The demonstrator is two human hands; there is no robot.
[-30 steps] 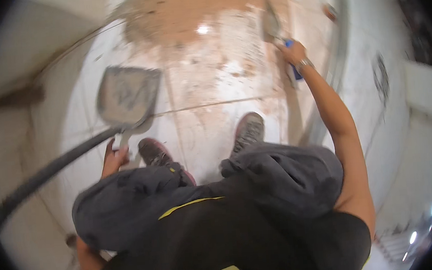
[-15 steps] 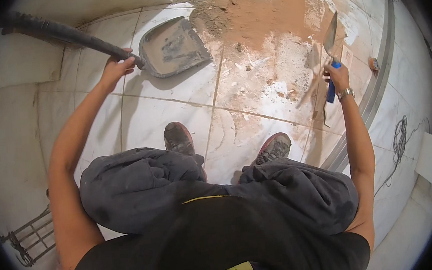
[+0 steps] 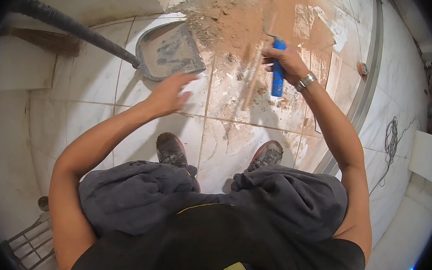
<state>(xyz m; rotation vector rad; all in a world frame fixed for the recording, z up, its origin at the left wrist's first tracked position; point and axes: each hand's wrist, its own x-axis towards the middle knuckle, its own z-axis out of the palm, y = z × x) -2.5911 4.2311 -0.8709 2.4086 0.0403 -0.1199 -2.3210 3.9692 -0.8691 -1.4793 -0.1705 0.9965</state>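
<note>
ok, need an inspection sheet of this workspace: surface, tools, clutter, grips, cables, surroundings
Surface: tiled floor, white with dark joints; reddish powder and crumbs ahead, smears nearer the feet.
Tools: trowel, blue handle, blade blurred; dustpan, long-handled, grey residue inside.
Clutter: small orange roll-like item at right; dark rack at lower left; apparent broom at upper left.
Grips: left grip open and empty by the dustpan, contact unclear; right grip closed around the trowel handle.
Cables: thin dark coil at right, one end trailing.
Surroundings: metal rail along the right; white block beyond it.
</note>
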